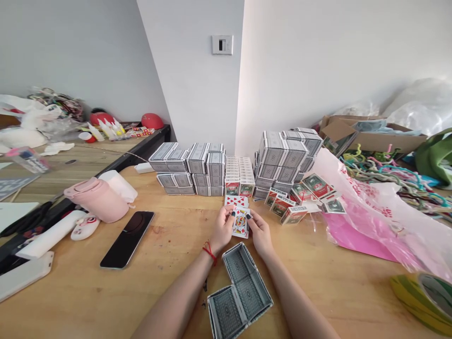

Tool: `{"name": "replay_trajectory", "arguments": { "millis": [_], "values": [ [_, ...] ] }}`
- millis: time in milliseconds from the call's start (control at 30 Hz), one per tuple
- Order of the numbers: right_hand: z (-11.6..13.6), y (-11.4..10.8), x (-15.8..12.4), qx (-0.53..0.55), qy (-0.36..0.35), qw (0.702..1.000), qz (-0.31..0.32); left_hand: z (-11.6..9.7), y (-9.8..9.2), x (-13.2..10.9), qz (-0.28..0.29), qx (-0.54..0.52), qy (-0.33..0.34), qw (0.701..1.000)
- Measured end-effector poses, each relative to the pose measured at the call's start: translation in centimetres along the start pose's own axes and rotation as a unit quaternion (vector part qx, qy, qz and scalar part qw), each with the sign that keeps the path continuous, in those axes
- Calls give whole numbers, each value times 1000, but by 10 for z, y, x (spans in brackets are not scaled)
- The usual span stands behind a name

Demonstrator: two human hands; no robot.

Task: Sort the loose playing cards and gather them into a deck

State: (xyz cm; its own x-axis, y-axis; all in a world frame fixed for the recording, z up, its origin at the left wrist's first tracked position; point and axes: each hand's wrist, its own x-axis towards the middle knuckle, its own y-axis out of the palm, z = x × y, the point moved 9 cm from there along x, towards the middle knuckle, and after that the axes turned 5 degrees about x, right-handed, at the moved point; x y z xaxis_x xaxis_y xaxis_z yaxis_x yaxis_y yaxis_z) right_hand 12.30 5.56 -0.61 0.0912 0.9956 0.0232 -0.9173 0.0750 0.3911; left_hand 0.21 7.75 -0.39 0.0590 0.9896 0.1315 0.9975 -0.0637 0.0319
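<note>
From my remote post I see the left hand [224, 228] and right hand [260, 231], fingers pinched closed on opposite sides of a thin white king-of-diamonds playing card [241, 224], possibly several, over the light-brown wooden bench [169, 235]: light, bendable, slippery, I'd judge, best held by its edges.

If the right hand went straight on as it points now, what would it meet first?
First, the white, rectangular king playing card it touches; beyond, probably the white card with red pips, though depth is unclear.
</note>
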Motion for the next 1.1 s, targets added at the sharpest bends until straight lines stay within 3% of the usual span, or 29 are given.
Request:
{"name": "replay_trajectory", "arguments": {
  "millis": [1100],
  "values": [
    [-1, -7, -2, 0, 4, 999, -34, 3, 7, 1, 7, -68, -45, 997]
  ]
}}
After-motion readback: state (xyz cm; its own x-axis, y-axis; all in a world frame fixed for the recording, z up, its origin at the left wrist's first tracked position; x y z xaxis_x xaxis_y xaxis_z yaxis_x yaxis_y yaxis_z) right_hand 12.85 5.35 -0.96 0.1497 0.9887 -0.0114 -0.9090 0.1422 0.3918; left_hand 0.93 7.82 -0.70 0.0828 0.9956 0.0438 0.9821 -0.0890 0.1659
